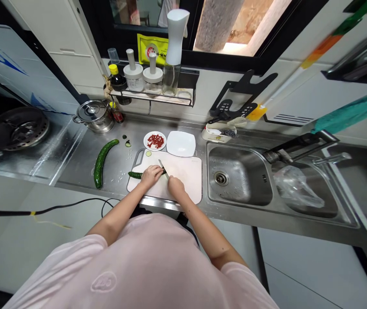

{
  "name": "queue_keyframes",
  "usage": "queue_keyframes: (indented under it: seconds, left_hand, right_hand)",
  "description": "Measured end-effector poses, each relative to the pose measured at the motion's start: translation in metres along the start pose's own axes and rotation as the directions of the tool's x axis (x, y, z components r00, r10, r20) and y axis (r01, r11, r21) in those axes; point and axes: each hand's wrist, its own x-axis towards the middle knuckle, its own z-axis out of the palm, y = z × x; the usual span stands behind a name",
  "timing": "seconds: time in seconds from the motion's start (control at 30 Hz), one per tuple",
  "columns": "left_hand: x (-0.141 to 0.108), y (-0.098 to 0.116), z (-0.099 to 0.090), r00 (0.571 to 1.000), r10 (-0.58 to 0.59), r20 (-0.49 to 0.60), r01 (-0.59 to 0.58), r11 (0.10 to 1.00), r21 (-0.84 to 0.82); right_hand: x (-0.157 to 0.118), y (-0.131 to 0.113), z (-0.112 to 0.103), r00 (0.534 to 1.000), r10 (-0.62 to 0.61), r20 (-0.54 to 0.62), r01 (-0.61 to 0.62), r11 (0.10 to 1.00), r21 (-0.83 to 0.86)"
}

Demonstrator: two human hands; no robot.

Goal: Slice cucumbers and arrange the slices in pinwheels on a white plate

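On a white cutting board (183, 189) lies a cucumber (134, 175), its left end showing past my fingers. My left hand (151, 175) is closed over its right part and presses it to the board. Gripped by its handle in my right hand (175, 187), a knife (163, 168) has its blade at the cucumber's right end, close to my left fingertips. A round cucumber slice (148, 153) rests near the board's upper left corner. Left of the board, a second, whole cucumber (102, 165) lies on the steel counter, with small cut-off ends (127, 144) nearby.
Behind the board stand a plate of chopped red pieces (155, 140) and a white plate (181, 144). A double sink (240, 176) is at right, holding a plastic bag (296, 184). A lidded pot (95, 116) and a wok (16, 128) are at left. A spice rack (151, 98) hangs above.
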Motion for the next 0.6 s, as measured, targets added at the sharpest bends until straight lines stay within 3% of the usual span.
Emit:
queue_keyframes:
  seconds: [0.27,0.6]
  left_hand:
    - [0.000,0.000,0.001,1.000,0.015,-0.018,-0.015,1.000,-0.012]
    - [0.000,0.001,0.000,0.999,0.015,-0.031,-0.016,1.000,-0.021]
  right_hand:
    - [-0.005,0.001,-0.001,1.000,0.018,0.013,-0.018,1.000,-0.001]
    - [-0.033,0.013,0.003,0.997,0.039,0.068,-0.039,0.999,-0.010]
